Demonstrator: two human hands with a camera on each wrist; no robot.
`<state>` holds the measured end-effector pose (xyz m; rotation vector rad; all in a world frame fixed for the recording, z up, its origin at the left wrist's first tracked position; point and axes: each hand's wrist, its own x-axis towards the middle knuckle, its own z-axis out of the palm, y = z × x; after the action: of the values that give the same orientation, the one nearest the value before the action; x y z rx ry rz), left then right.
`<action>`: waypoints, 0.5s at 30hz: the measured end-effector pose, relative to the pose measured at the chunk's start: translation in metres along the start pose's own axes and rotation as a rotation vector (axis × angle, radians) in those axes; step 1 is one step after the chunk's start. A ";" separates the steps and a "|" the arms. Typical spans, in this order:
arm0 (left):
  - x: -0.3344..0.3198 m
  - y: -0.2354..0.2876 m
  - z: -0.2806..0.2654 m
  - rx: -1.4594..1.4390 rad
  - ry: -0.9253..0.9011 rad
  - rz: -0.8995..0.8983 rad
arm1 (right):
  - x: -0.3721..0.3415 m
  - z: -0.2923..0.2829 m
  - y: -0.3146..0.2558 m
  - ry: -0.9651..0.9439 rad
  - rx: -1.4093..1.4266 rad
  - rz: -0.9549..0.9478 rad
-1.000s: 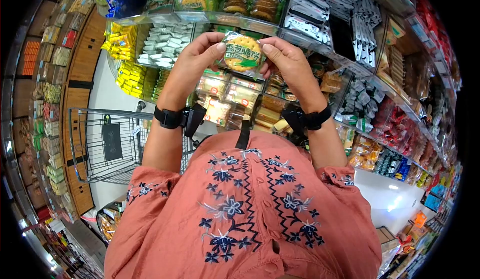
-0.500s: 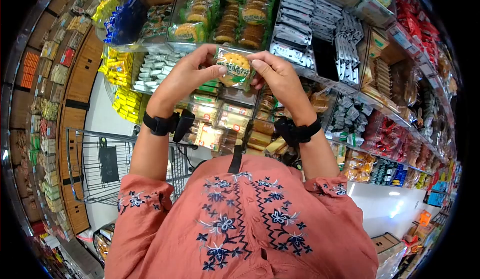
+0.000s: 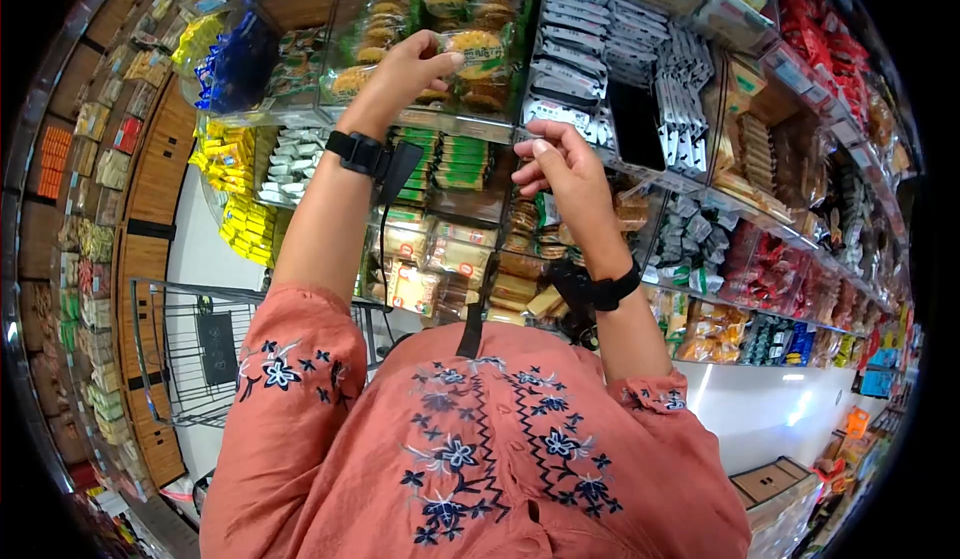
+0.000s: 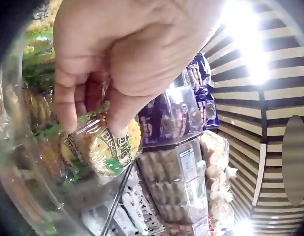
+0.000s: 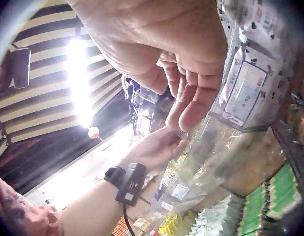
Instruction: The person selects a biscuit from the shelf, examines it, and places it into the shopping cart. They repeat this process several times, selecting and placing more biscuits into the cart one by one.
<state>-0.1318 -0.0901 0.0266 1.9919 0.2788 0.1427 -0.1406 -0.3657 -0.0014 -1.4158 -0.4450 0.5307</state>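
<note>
Between thumb and fingers, the left hand pinches the wrapper edge of a round biscuit packet, over the bin of similar green-wrapped biscuits. In the left wrist view the packet hangs below the left hand, its printed face showing. Apart from it, the right hand holds nothing, its fingers loosely bent, in front of the bin of white packets. The right wrist view shows the right hand close to a price label.
Below the biscuit bin are green packets and cream-coloured packs. Yellow packets lie to the left. A wire shopping cart stands at lower left, and clear bin fronts edge the shelves.
The right hand has let go of the packet and dropped lower. The left hand has carried the packet up and forward, from in front of the shelves to over the biscuit bin.
</note>
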 end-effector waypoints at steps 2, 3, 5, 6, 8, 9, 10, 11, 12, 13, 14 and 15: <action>0.004 -0.004 0.005 0.026 -0.001 -0.025 | -0.004 -0.003 0.003 0.016 0.027 0.021; 0.003 0.002 0.008 0.042 0.006 -0.048 | -0.006 -0.005 0.006 0.025 0.036 0.025; 0.009 0.003 0.011 0.064 -0.014 -0.076 | -0.007 -0.008 0.009 0.042 0.049 0.026; 0.016 -0.002 0.012 0.070 -0.041 -0.084 | -0.008 -0.008 0.009 0.039 0.050 0.029; 0.027 -0.012 0.015 0.068 -0.065 -0.088 | -0.008 -0.007 0.009 0.028 0.051 0.031; 0.032 -0.015 0.017 0.059 -0.064 -0.085 | -0.008 -0.006 0.009 0.022 0.043 0.033; 0.037 -0.023 0.020 0.050 -0.064 -0.084 | -0.009 -0.005 0.008 0.013 0.043 0.037; 0.046 -0.033 0.021 0.072 -0.088 -0.058 | -0.009 -0.004 0.008 0.004 0.042 0.043; 0.048 -0.036 0.022 0.074 -0.082 -0.056 | -0.009 -0.004 0.008 -0.004 0.041 0.047; 0.051 -0.039 0.023 0.076 -0.076 -0.054 | -0.007 -0.004 0.010 -0.011 0.045 0.052; 0.055 -0.041 0.024 0.079 -0.071 -0.049 | -0.007 -0.003 0.012 -0.013 0.041 0.054; 0.053 -0.036 0.025 0.141 -0.032 -0.043 | -0.007 -0.002 0.013 -0.015 0.037 0.055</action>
<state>-0.0798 -0.0834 -0.0180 2.1242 0.3185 0.0655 -0.1458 -0.3703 -0.0144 -1.3922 -0.4071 0.5920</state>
